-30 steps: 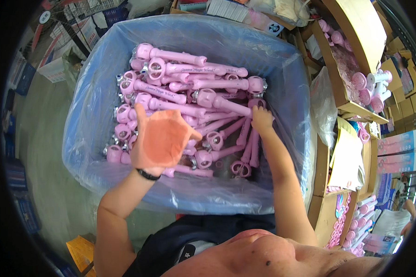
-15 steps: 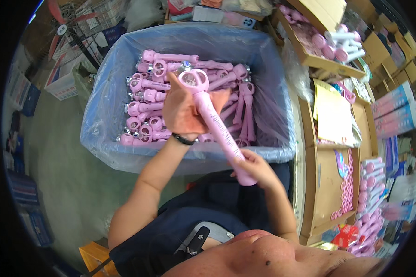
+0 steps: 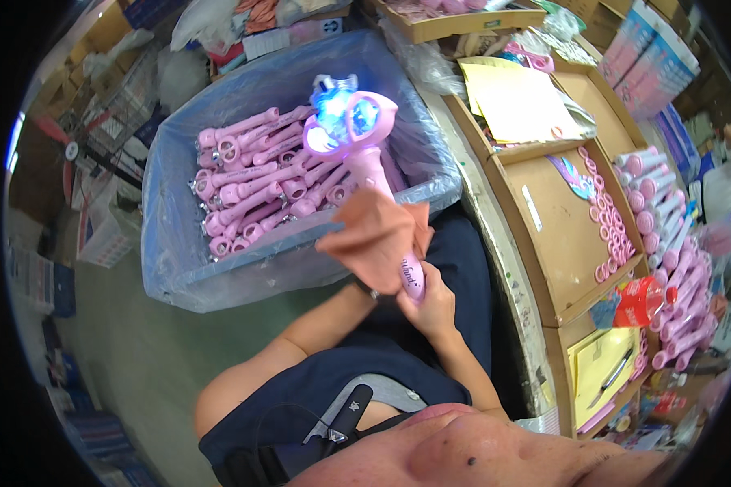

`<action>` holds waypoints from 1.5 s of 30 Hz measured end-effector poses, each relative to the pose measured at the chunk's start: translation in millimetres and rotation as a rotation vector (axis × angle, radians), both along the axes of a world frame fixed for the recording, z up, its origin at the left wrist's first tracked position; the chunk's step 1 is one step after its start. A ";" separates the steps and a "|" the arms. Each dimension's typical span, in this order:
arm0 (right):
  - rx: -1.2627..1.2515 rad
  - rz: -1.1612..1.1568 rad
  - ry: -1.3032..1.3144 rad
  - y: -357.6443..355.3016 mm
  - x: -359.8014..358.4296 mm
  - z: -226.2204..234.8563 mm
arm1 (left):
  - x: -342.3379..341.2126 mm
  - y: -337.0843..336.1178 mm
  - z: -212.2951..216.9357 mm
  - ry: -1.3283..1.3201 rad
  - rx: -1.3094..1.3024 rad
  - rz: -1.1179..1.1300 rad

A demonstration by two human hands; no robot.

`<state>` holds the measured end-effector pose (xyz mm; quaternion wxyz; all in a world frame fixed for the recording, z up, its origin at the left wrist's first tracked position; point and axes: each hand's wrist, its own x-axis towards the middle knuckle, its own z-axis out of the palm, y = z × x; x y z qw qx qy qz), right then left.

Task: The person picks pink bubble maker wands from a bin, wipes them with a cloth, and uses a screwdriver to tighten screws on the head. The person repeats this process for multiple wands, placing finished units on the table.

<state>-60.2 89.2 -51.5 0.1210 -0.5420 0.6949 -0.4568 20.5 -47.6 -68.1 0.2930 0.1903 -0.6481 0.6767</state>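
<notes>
Right hand [image 3: 434, 304] grips the lower handle of a pink toy wand [image 3: 364, 158], its head lit blue. Left hand [image 3: 371, 243], under an orange cloth [image 3: 378, 231], closes on the handle above the plastic-lined bin [image 3: 170, 268] of wands.

A grey-green floor [image 3: 138, 357] is seen at the lower left, where stacks of printed cartons [image 3: 36, 276] are piled along the edge. On the far right, a workbench [image 3: 495, 243] is covered with shallow cardboard trays [image 3: 556, 235], yellow paper sheets [image 3: 516, 101] and rows of pink tubes [image 3: 666, 211]. More boxes and plastic bags [image 3: 179, 65] are crowded along the top.
</notes>
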 end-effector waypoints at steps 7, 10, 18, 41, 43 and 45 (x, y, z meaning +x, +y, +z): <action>0.219 0.266 -0.713 43.9 20.1 -22.9 | 22.6 -32.1 57.7 -0.901 -2.060 1.602; 0.162 0.142 -0.488 49.4 18.2 -18.1 | 20.7 -25.7 72.2 -1.556 -2.886 2.051; 0.498 0.543 -0.480 27.7 -26.1 24.3 | 16.5 45.5 81.2 -0.869 -2.490 1.222; -0.294 0.282 -1.212 -34.1 -77.7 67.6 | -4.4 43.2 74.7 -0.306 -2.838 1.463; -0.245 0.094 -1.119 -45.4 -82.0 69.7 | -9.3 42.0 71.8 0.436 -3.405 2.821; -0.278 -0.036 -1.098 -58.6 -88.1 69.9 | -9.1 50.1 70.0 0.781 -3.718 2.442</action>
